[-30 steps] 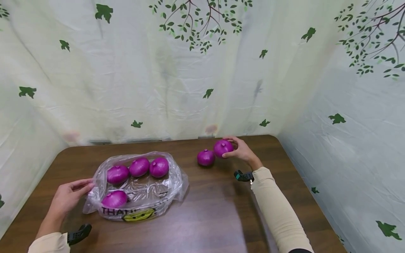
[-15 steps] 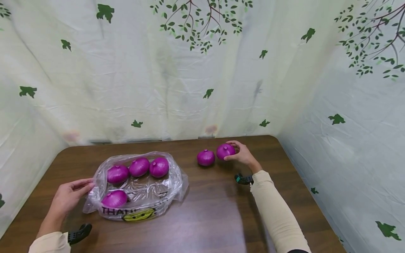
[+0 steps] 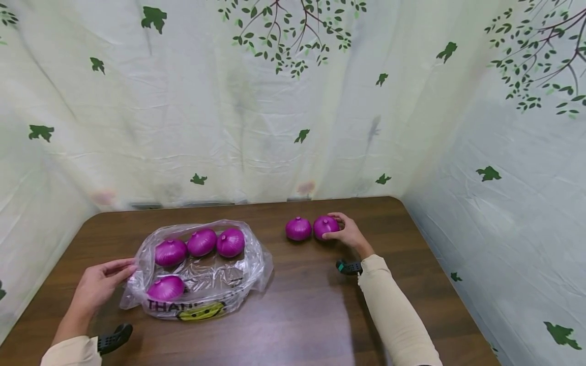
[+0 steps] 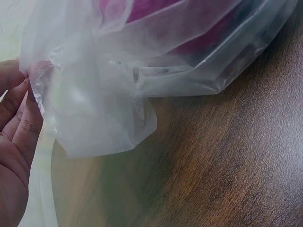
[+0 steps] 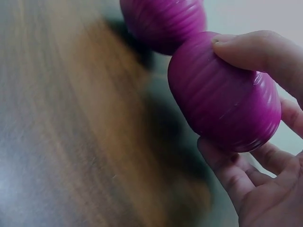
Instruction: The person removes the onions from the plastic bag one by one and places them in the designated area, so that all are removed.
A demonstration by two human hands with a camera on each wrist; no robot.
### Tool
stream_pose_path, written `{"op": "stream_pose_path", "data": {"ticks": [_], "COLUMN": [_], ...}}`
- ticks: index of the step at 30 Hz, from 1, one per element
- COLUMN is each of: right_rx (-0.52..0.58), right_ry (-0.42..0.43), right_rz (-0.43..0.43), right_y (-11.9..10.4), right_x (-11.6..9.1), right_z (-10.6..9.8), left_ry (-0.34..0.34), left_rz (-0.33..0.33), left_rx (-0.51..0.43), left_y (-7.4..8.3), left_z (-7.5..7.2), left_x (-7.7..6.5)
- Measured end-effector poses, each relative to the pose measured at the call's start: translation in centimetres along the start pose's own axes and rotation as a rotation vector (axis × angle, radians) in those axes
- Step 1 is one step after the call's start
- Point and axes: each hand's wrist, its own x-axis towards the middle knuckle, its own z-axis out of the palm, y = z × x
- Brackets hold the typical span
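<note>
My right hand grips a purple onion between thumb and fingers at the back right of the table. In the right wrist view the thumb lies over one side of that onion and fingers bend round the other. Just left of it sits a second purple onion. At the left, my left hand pinches the edge of a clear plastic bag. The bag lies with its mouth spread and several purple onions inside. In the left wrist view, crumpled plastic hides part of the fingertips.
A brown wooden table with rounded back corners carries everything. White curtains printed with leaves hang behind it and along both sides. Dark wristbands sit on both wrists.
My right hand has lowered its onion, first a little right, then toward me, so it now stands level beside the second onion. The left hand and bag have stayed still.
</note>
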Motion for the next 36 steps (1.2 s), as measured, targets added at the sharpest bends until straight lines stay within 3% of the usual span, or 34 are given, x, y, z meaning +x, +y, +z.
{"op": "stream_pose_path", "data": {"ticks": [13, 20, 31, 36], "right_rx": [0.051, 0.104, 0.064, 0.113], "right_ry": [0.040, 0.002, 0.043, 0.034], "right_rz": [0.048, 0.030, 0.023, 0.038], "right_y": [1.2, 0.9, 1.0, 0.3], "right_x": [0.1, 0.1, 0.0, -0.3], "right_z": [0.6, 0.7, 1.3, 1.5], "left_ry": [-0.017, -0.005, -0.009, -0.011], "left_rz": [-0.016, -0.014, -0.027, -0.022], "left_rx": [-0.033, -0.032, -0.059, -0.044], "left_y": [0.2, 0.2, 0.3, 0.3], "left_z": [-0.1, -0.2, 0.0, -0.2], "left_x": [0.2, 0.3, 0.2, 0.3]}}
